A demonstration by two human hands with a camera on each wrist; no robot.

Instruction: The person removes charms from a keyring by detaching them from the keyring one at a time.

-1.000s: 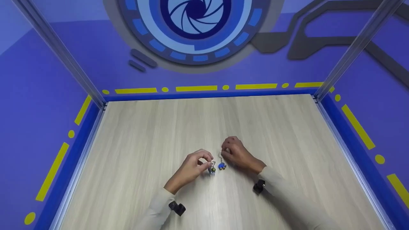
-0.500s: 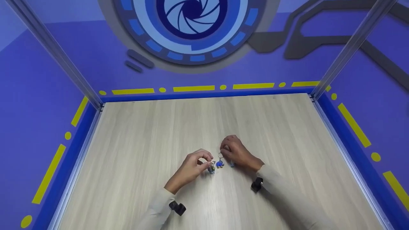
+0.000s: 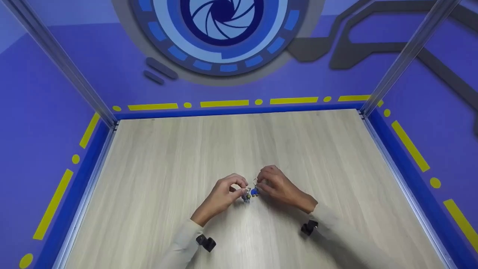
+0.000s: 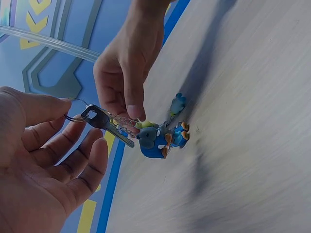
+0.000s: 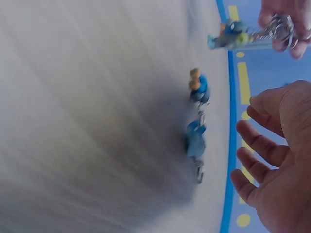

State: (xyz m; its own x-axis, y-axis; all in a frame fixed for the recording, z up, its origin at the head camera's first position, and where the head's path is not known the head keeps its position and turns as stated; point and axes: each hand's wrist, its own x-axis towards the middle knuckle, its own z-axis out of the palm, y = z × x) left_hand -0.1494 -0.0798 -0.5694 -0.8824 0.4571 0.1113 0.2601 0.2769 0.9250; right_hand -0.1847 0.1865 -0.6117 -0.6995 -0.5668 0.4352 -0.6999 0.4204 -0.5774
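Observation:
My left hand (image 3: 224,194) pinches a key ring (image 4: 73,118) between thumb and index finger, the other fingers loosely bent. From the ring hang a key (image 4: 99,120) and small figurines, among them a blue elephant-like one (image 4: 151,148) and a yellow-green one (image 4: 145,124). On the table, a blue elephant keychain (image 3: 255,192) with orange feet lies between the hands. A light blue figurine keychain (image 5: 196,141) lies close to it, hidden under the right hand in the head view. My right hand (image 3: 280,186) hovers there, fingers bent and apart, with nothing visible between them in its wrist view.
The light wooden tabletop (image 3: 179,149) extends around both hands. Blue printed walls (image 3: 86,67) with yellow marks enclose it at the back and sides, joined by metal corner posts (image 3: 403,63). Each wrist wears a black camera (image 3: 206,243).
My right hand has shifted slightly right and towards me, now covering the light blue figurine that showed half a second ago. The left hand keeps its pinch. The head view has turned slightly right.

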